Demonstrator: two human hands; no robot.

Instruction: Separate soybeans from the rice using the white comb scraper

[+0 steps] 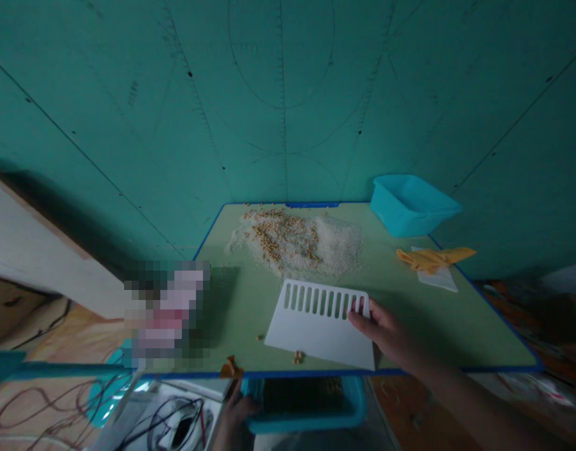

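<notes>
My right hand (379,329) grips the right end of a white slotted plastic scraper (320,332), its thumb over the slots. The scraper stands tilted on the table, near the front edge. Beyond it lies a spread pile of white grains (342,244) mixed with yellow-brown beans (272,241). A few loose beans (298,357) sit in front of the scraper. Below the front edge, my left hand (238,410) is closed at the left end of a blue basin (307,423) with dark contents and some beans; its fingers are partly hidden. An orange scrap (230,368) is above that hand.
A turquoise bin (412,207) stands at the table's back right. Nearby, an orange cloth (436,258) lies over a white sheet (442,280). A pixelated pinkish object (170,313) is at the left edge. Cables (175,419) lie below left; a green wall (288,94) rises behind.
</notes>
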